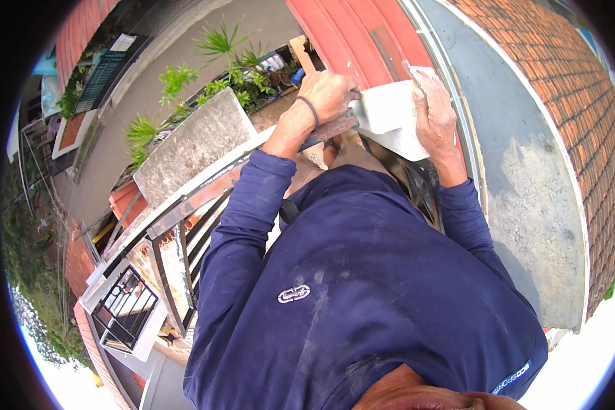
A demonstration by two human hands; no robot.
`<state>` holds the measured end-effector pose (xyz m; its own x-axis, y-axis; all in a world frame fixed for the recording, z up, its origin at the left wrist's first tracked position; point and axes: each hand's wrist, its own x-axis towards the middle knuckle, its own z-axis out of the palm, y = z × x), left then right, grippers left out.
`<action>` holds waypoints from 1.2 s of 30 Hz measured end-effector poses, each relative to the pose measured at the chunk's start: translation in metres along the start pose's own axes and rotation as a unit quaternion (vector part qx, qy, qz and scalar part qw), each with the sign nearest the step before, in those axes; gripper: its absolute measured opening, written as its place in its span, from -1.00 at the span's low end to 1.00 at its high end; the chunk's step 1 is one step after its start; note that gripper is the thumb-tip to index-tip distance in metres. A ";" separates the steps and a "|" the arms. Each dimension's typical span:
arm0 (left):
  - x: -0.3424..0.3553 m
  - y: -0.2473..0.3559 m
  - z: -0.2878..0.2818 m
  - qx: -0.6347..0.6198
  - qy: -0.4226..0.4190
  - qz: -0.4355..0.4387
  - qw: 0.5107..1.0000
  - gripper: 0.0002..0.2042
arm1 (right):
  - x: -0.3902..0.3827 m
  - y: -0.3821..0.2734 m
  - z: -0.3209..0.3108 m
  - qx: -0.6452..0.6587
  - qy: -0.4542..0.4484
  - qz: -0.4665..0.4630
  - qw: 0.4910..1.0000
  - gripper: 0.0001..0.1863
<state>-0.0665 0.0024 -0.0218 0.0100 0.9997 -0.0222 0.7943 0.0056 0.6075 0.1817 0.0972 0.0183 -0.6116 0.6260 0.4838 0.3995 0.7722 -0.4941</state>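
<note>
My right hand (436, 117), dusted with whitish powder, grips a white, curved, sheet-like object (391, 123) along its right side. Whether it is a bent sheet or an open container is hard to tell. Close to the opposite side of it is my left hand (326, 97), fingers curled closed, with a dark band round the wrist. Anything inside those fingers is hidden. Under the left hand and wrist runs a worn, rust-brown metal rail (335, 128).
Ahead lies a red corrugated metal roof (352, 41). On the right are a grey ledge (526, 198) and orange roof tiles (560, 82). A rough concrete slab (198, 147), potted plants (249, 78) and black metal railings (167, 273) stand left, above a street (126, 109).
</note>
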 end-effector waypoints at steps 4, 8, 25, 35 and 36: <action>0.001 -0.001 -0.001 0.013 -0.007 0.018 1.000 -0.84 | -0.001 0.000 -0.001 -0.005 -0.014 -0.010 1.000 -0.70; 0.000 0.001 -0.004 -0.008 -0.012 0.030 0.999 -0.84 | -0.001 0.000 -0.002 -0.014 -0.017 -0.010 1.000 -0.70; -0.008 -0.005 -0.005 -0.209 -0.042 -0.104 0.971 -0.80 | -0.001 -0.001 0.001 -0.019 -0.010 0.012 1.000 -0.70; -0.007 0.010 -0.004 -0.134 -0.006 -0.078 0.988 -0.80 | 0.000 -0.002 0.002 -0.032 -0.010 0.004 0.999 -0.71; -0.007 0.010 -0.003 -0.125 -0.006 -0.073 0.989 -0.80 | 0.000 -0.002 0.003 -0.033 -0.011 0.006 0.999 -0.71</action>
<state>-0.0604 -0.0044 -0.0132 -0.0850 0.9876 -0.1323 0.6128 0.1565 0.7746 0.1790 0.0953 0.0177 -0.6214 0.6326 0.4623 0.4506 0.7712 -0.4496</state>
